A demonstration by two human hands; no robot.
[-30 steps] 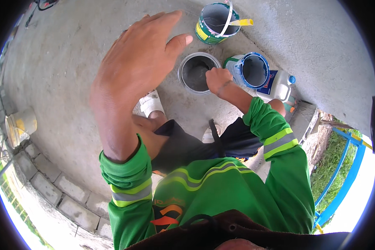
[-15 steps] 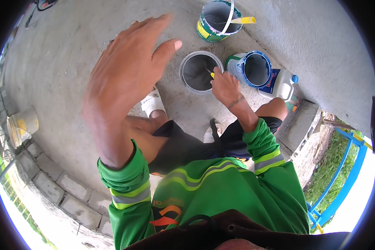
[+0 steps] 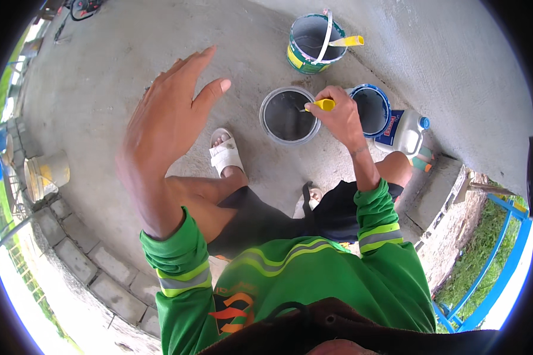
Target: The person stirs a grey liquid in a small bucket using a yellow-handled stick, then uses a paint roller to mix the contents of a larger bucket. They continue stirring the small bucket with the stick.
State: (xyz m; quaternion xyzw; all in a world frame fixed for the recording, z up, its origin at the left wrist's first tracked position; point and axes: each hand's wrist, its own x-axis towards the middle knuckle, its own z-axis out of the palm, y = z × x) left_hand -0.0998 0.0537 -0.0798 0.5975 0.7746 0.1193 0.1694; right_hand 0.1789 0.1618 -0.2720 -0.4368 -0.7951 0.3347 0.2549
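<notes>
My left hand [image 3: 169, 112] is raised close to the view on the left, fingers together but stretched out and thumb apart, holding nothing. My right hand [image 3: 340, 118] grips the yellow handle [image 3: 324, 105] of a tool with a thin shaft. The shaft points left over an open round bucket [image 3: 266, 131] of dark grey, wet-looking material; the tool's working end is hard to make out. Just behind my right hand stands a blue-rimmed pail [image 3: 386, 121] with grey inside. A green pail [image 3: 302, 64] with a white bail handle stands farther off, another yellow-handled tool [image 3: 349, 41] leaning in it.
A white jug [image 3: 410, 136] with a blue cap stands by the grey wall [image 3: 444, 65]. Concrete blocks [image 3: 109, 260] edge the floor at left, near a stained white bucket [image 3: 47, 173]. Blue metal framing [image 3: 485, 278] is at lower right. My sandalled foot [image 3: 226, 155] rests beside the grey bucket.
My right hand has lifted and turned, bringing more of the yellow handle into sight. My left hand sits slightly lower and farther left. The view has shifted a little.
</notes>
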